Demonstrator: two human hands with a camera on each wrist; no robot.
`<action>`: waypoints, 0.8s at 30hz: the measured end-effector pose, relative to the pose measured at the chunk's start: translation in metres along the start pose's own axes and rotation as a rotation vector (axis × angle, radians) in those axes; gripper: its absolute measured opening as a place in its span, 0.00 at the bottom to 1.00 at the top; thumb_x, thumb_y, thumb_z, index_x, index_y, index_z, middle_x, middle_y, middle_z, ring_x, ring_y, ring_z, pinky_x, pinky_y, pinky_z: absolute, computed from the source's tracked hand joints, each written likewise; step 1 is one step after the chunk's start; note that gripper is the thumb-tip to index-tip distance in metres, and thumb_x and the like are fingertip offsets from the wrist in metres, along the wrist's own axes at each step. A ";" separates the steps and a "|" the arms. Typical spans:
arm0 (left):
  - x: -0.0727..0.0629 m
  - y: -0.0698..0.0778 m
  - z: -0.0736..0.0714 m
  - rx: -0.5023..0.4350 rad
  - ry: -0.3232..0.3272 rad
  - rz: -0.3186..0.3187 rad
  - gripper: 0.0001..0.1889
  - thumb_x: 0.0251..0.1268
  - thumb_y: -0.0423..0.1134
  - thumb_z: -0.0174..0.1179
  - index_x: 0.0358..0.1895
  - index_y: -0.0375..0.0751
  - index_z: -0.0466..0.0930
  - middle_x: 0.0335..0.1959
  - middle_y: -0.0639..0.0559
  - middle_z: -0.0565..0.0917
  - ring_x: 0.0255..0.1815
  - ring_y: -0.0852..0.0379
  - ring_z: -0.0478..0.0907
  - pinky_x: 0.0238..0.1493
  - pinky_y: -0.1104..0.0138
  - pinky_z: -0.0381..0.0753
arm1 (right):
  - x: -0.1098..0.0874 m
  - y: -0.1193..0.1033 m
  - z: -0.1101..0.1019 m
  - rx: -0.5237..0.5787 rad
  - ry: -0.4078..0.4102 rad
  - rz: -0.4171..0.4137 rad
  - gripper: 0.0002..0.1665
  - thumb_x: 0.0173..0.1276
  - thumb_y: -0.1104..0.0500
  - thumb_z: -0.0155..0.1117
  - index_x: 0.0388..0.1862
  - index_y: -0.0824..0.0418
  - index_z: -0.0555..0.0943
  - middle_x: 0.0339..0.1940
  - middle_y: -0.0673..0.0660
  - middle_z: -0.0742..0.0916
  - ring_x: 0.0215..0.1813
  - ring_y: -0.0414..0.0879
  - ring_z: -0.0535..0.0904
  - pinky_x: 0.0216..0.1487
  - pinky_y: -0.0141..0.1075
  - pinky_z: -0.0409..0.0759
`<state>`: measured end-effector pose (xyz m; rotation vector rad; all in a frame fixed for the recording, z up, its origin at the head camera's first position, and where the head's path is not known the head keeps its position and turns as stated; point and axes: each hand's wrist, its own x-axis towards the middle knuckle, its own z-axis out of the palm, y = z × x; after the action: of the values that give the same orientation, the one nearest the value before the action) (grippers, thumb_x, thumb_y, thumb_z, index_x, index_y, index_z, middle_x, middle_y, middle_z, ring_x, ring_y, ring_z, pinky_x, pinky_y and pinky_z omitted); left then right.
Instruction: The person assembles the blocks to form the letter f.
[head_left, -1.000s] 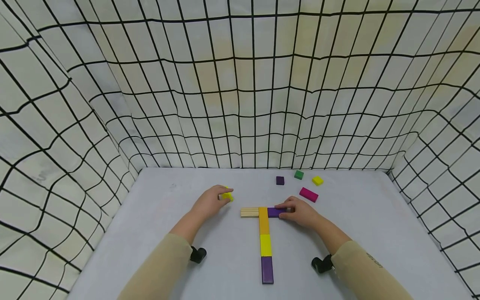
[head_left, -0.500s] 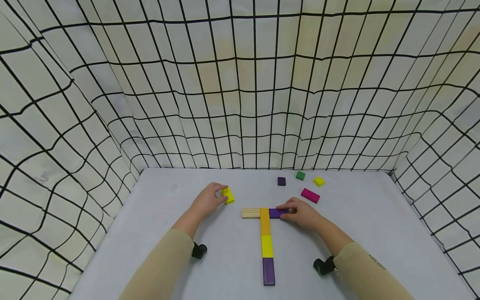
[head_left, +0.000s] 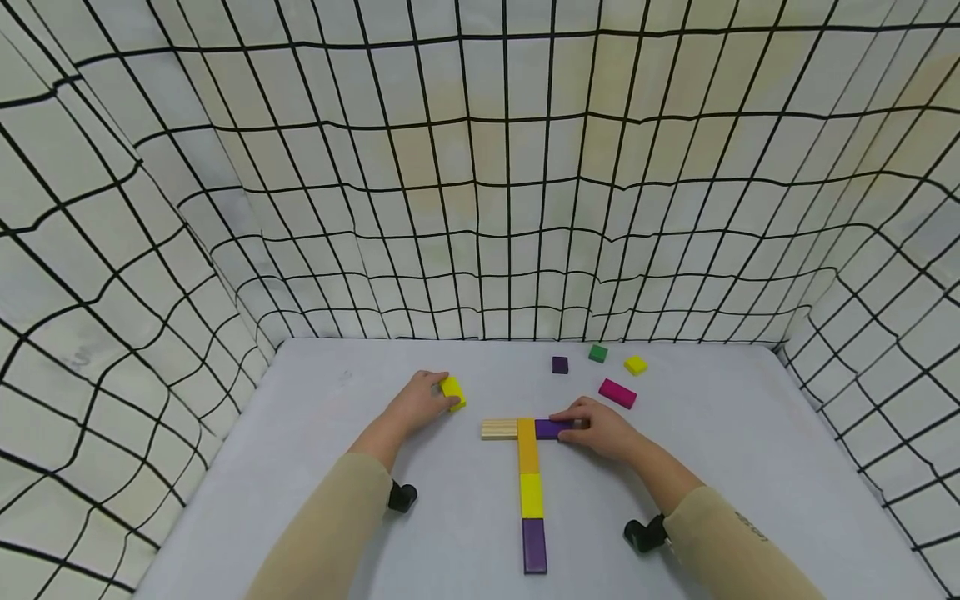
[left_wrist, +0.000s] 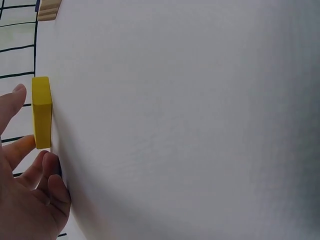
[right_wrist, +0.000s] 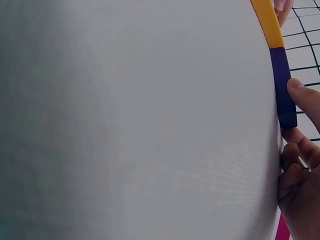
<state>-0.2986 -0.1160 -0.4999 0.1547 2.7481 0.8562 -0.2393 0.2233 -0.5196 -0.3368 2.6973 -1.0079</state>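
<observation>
At the left, my left hand (head_left: 415,406) has its thumb and index finger around a yellow block (head_left: 453,392). In the left wrist view a finger meets one end of this yellow block (left_wrist: 42,112), while the thumb tip stands slightly off it. My right hand (head_left: 600,427) holds a purple block (head_left: 550,429) by its outer end, thumb on the near side. That block butts against an orange block (head_left: 527,446), with a ridged plain-wood block (head_left: 498,429) opposite. Below the orange one, a yellow block (head_left: 531,496) and another purple block (head_left: 534,546) continue the T-shaped row.
At the back right of the white table (head_left: 322,533) lie a magenta block (head_left: 618,393), a dark cube (head_left: 560,365), a green cube (head_left: 597,353) and a small yellow block (head_left: 635,365). Black netting (head_left: 510,192) surrounds the table's back and sides.
My left index finger has drawn back leftward, and the yellow block there shows more fully now, turned slightly. The right hand and the T-shaped row stay as they were.
</observation>
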 end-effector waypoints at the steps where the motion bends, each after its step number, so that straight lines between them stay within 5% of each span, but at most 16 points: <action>1: 0.000 -0.001 0.000 0.006 -0.004 -0.002 0.36 0.66 0.52 0.64 0.74 0.42 0.65 0.72 0.37 0.63 0.72 0.36 0.62 0.69 0.44 0.62 | 0.000 0.000 0.000 0.001 -0.002 0.001 0.16 0.66 0.50 0.71 0.53 0.39 0.87 0.43 0.44 0.80 0.44 0.44 0.73 0.46 0.37 0.75; 11: -0.003 0.000 0.001 -0.028 -0.002 -0.007 0.35 0.65 0.48 0.66 0.73 0.43 0.66 0.72 0.36 0.62 0.72 0.36 0.62 0.68 0.43 0.62 | 0.001 0.000 0.002 0.007 -0.005 0.006 0.16 0.65 0.51 0.71 0.53 0.39 0.86 0.43 0.44 0.80 0.45 0.44 0.73 0.47 0.37 0.75; 16: -0.005 0.001 0.002 -0.047 0.018 0.040 0.35 0.64 0.45 0.68 0.73 0.44 0.66 0.70 0.37 0.67 0.71 0.38 0.63 0.69 0.45 0.62 | 0.001 0.001 0.002 0.005 0.001 0.000 0.16 0.65 0.50 0.71 0.52 0.39 0.87 0.43 0.44 0.80 0.44 0.43 0.73 0.47 0.38 0.75; 24: -0.006 -0.002 0.004 -0.075 0.098 0.035 0.35 0.61 0.40 0.69 0.72 0.52 0.66 0.55 0.43 0.81 0.53 0.44 0.77 0.58 0.49 0.73 | 0.000 0.001 0.001 0.006 0.003 -0.010 0.16 0.65 0.50 0.71 0.52 0.40 0.87 0.43 0.44 0.80 0.44 0.44 0.72 0.46 0.38 0.74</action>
<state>-0.2919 -0.1163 -0.5032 0.1512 2.8057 1.0006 -0.2396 0.2233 -0.5208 -0.3485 2.6974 -1.0197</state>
